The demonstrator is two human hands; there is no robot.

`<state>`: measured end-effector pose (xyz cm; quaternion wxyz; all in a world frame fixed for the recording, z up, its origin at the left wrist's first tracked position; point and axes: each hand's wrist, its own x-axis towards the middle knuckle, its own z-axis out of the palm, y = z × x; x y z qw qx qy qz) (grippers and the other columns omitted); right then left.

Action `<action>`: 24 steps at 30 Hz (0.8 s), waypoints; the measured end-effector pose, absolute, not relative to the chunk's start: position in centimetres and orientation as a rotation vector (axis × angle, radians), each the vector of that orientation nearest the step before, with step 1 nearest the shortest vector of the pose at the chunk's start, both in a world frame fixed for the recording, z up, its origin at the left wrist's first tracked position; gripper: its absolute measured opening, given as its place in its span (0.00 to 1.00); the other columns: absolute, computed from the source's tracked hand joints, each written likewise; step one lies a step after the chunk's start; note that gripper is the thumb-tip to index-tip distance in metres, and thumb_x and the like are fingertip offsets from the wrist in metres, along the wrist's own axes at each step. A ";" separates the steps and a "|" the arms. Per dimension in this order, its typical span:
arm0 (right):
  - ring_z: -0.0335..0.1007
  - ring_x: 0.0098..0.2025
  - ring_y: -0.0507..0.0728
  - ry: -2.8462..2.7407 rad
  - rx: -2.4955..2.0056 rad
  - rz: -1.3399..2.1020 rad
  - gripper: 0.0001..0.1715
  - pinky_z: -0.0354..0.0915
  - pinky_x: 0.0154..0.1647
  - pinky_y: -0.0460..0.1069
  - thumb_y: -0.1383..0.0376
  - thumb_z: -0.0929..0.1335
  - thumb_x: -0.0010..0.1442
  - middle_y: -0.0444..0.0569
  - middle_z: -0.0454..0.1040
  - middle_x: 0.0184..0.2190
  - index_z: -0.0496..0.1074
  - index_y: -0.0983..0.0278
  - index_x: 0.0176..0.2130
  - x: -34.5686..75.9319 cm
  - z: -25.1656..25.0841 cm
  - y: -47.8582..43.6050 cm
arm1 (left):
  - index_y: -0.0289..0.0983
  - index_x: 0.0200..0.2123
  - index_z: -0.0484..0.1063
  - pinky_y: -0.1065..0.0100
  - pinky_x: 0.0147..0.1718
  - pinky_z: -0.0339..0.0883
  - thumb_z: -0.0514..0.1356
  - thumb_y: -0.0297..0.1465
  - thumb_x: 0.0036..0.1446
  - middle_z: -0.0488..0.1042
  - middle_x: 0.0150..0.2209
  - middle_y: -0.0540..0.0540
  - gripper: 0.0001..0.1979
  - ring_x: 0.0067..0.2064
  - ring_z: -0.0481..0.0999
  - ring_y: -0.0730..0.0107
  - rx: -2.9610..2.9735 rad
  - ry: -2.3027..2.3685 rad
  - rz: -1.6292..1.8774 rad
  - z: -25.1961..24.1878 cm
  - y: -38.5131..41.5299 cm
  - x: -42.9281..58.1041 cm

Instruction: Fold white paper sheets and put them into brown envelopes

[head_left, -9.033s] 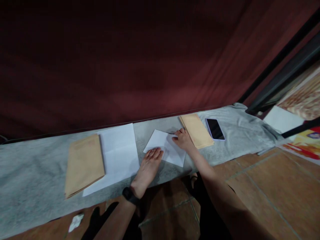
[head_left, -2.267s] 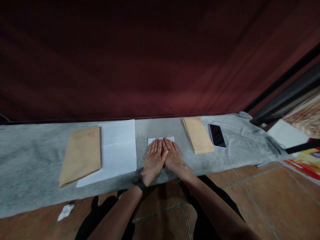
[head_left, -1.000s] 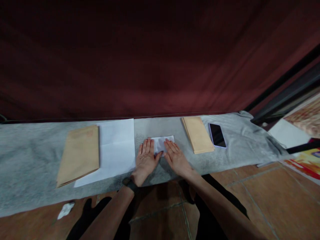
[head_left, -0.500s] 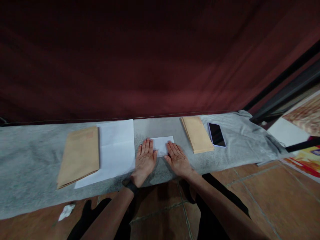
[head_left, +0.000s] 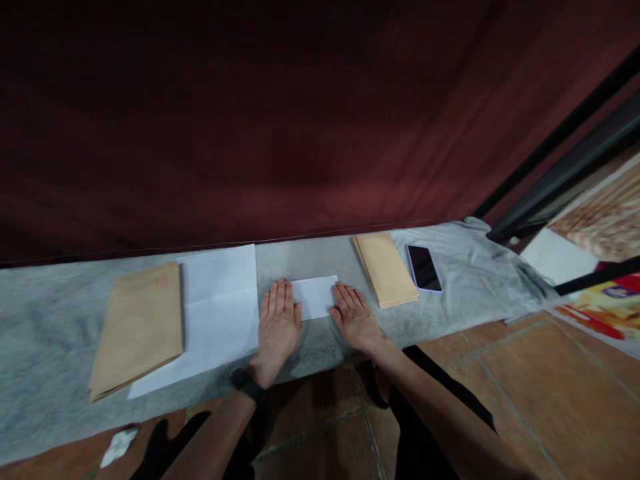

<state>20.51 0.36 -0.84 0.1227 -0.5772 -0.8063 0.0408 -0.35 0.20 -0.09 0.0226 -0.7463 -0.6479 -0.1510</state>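
Grip, left hand [head_left: 279, 321] and right hand [head_left: 354, 321]: both lay palm down, fingers straight and clamped on nothing, one hand at each end of the small white paper [head_left: 315, 298].
Small white paper: flat on the cloth-covered counter [head_left: 310, 352] between the hands; it looked folded, and uneven pressure could have skewed it.
Cloth [head_left: 477, 277]: being soft, it might have given under pressing and left any crease blunt.
Large white sheet [head_left: 223, 313]: just beside the left hand, whose outward slide could have rucked its edge.
Brown envelopes at right [head_left: 389, 270]: near the right fingertips; a sweep that way might have nudged them into the phone [head_left: 425, 268].
Brown envelopes at left [head_left: 143, 323]: partly over the sheet, so a tug on it could have dragged them.
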 end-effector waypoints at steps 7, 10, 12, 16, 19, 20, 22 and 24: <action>0.51 0.73 0.61 -2.332 -1.699 0.146 0.32 0.48 0.74 0.59 0.60 0.57 0.74 0.54 0.56 0.72 0.56 0.69 0.71 20.2 -0.6 0.2 | 0.29 0.70 0.55 0.51 0.71 0.52 0.44 0.36 0.72 0.56 0.72 0.36 0.29 0.74 0.51 0.58 -2.690 -1.619 -0.476 -0.2 -1.7 2.6; 0.52 0.73 0.62 -2.319 -1.701 0.175 0.31 0.50 0.73 0.60 0.62 0.58 0.73 0.53 0.57 0.71 0.58 0.68 0.70 20.3 -0.3 0.5 | 0.28 0.70 0.56 0.51 0.71 0.51 0.44 0.36 0.72 0.55 0.72 0.35 0.29 0.74 0.51 0.57 -2.670 -1.620 -0.448 -0.4 -2.0 3.0; 0.53 0.73 0.62 -2.304 -1.703 0.205 0.30 0.50 0.73 0.60 0.62 0.58 0.72 0.53 0.60 0.70 0.62 0.68 0.69 20.3 0.1 0.9 | 0.27 0.70 0.55 0.51 0.71 0.51 0.44 0.36 0.71 0.54 0.72 0.35 0.29 0.74 0.50 0.57 -2.662 -1.617 -0.435 -0.5 -2.1 2.9; 0.54 0.72 0.62 -2.262 -1.662 0.281 0.30 0.50 0.74 0.59 0.60 0.56 0.74 0.56 0.62 0.69 0.64 0.72 0.67 19.4 1.4 1.8 | 0.29 0.70 0.56 0.50 0.71 0.50 0.45 0.32 0.69 0.56 0.72 0.35 0.29 0.74 0.51 0.57 -2.655 -1.608 -0.402 -0.6 -2.0 2.9; 0.51 0.74 0.59 -2.303 -1.497 0.358 0.32 0.50 0.74 0.57 0.57 0.53 0.76 0.54 0.59 0.71 0.62 0.71 0.68 17.7 2.0 2.0 | 0.28 0.69 0.59 0.49 0.70 0.52 0.46 0.29 0.67 0.61 0.69 0.33 0.28 0.73 0.55 0.55 -2.682 -1.595 -0.372 -0.9 -1.9 2.7; 0.50 0.74 0.58 -2.320 -1.451 0.385 0.32 0.51 0.74 0.56 0.57 0.53 0.76 0.53 0.58 0.71 0.61 0.70 0.69 17.1 2.0 1.9 | 0.27 0.68 0.59 0.49 0.70 0.53 0.46 0.28 0.67 0.63 0.69 0.32 0.28 0.73 0.56 0.55 -2.695 -1.590 -0.368 -1.0 -1.8 2.7; 0.51 0.73 0.56 -2.341 -1.412 0.424 0.32 0.51 0.74 0.55 0.56 0.52 0.76 0.53 0.58 0.71 0.60 0.70 0.69 16.1 1.7 1.8 | 0.26 0.69 0.57 0.48 0.70 0.53 0.47 0.27 0.65 0.62 0.69 0.30 0.30 0.73 0.55 0.54 -2.693 -1.610 -0.377 -1.4 -1.4 2.4; 0.51 0.73 0.55 -2.350 -1.426 0.435 0.32 0.50 0.75 0.55 0.56 0.52 0.76 0.53 0.59 0.71 0.59 0.69 0.70 15.4 1.2 1.7 | 0.26 0.70 0.54 0.47 0.69 0.53 0.47 0.27 0.65 0.58 0.70 0.30 0.32 0.74 0.52 0.53 -2.643 -1.684 -0.394 -1.7 -0.9 2.0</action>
